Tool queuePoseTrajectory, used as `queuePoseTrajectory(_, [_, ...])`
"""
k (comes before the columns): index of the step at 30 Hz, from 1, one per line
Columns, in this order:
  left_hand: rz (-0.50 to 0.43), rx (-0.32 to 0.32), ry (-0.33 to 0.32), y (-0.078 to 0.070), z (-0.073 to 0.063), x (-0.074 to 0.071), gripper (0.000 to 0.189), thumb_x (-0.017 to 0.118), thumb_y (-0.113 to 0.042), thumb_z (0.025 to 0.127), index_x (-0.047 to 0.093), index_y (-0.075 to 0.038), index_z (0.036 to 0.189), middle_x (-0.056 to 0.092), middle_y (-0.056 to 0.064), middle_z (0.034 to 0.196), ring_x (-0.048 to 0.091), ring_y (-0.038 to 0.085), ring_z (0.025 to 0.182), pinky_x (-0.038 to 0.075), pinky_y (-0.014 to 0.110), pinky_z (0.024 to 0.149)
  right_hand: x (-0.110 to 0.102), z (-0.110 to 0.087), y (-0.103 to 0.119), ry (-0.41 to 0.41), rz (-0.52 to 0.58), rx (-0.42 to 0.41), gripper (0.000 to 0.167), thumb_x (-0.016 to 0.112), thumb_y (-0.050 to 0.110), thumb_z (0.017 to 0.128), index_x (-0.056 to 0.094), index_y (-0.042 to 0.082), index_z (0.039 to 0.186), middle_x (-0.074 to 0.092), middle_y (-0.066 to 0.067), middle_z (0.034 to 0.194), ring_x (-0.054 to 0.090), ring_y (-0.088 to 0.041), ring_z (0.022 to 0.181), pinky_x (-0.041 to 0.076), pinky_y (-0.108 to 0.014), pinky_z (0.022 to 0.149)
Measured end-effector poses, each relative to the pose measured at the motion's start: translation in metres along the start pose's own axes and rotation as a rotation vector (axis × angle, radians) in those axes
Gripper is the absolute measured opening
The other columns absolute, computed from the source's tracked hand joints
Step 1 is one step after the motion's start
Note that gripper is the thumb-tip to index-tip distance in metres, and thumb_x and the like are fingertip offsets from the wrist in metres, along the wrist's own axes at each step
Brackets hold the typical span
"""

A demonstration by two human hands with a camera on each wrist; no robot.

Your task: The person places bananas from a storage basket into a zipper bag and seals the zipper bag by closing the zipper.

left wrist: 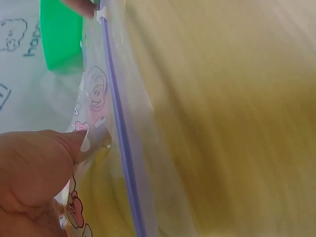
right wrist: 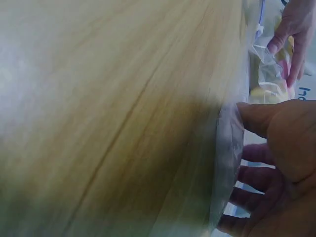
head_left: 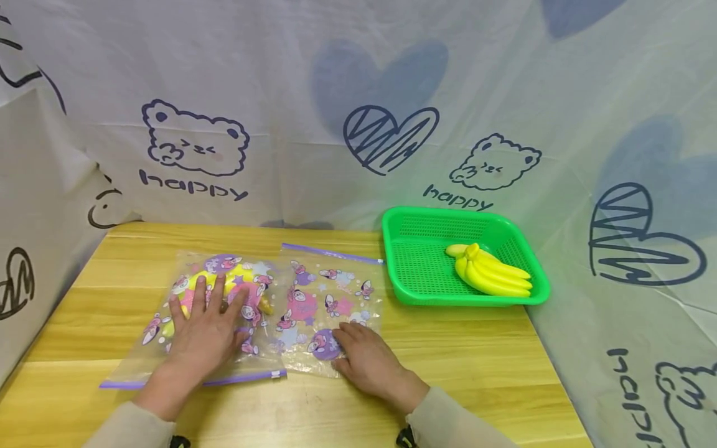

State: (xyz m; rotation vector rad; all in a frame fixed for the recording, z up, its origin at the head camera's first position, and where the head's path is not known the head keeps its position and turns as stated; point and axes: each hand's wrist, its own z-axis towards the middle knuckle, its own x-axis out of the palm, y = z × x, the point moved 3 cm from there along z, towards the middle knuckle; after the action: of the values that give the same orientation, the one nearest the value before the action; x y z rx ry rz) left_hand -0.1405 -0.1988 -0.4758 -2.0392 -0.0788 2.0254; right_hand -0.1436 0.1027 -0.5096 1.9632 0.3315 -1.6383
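A clear zip bag [head_left: 131, 364], printed with cartoon figures and edged by a purple slider strip, lies at left with yellow bananas [head_left: 238, 274] showing through it. My left hand [head_left: 204, 330] rests on this bag with its fingers spread. Beside it, a second printed zip bag [head_left: 310, 308] lies flat, its purple strip on the far side. My right hand [head_left: 370, 361] touches that bag's near right corner. In the right wrist view, the right thumb and loosely bent fingers [right wrist: 254, 177] meet the bag's edge. The left thumb [left wrist: 37, 158] presses the filled bag in the left wrist view.
At the back right, a green plastic basket [head_left: 403, 295] holds a bunch of bananas [head_left: 493, 274]. Everything stands on a wooden table [head_left: 448, 373]. White curtains [head_left: 313, 155] with bear and heart drawings hang behind and at both sides.
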Motion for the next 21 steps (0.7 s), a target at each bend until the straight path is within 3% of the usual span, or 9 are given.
queuePoseTrajectory(8, [-0.014,-0.037,0.01,0.041,0.003,-0.006,0.082,0.072,-0.033,0.098,0.029,-0.015,0.166,-0.007,0.028,0.173,-0.012,0.06,0.155,-0.014,0.086,0.108,0.001,-0.003,-0.004,0.039,-0.052,-0.008,0.057,0.065,0.034,0.103,0.054,0.008,0.152,0.05,-0.015,0.16,0.045,-0.035,0.15,0.036,-0.053,0.123])
queuePoseTrajectory(21, [-0.032,-0.088,0.001,0.118,0.016,-0.02,0.085,0.071,-0.028,0.098,0.022,-0.013,0.167,-0.015,0.032,0.17,-0.022,0.061,0.151,-0.02,0.085,0.106,0.001,-0.006,-0.007,0.066,-0.014,0.007,0.057,0.064,0.034,0.104,0.052,0.009,0.154,0.047,-0.014,0.162,0.042,-0.035,0.152,0.032,-0.054,0.125])
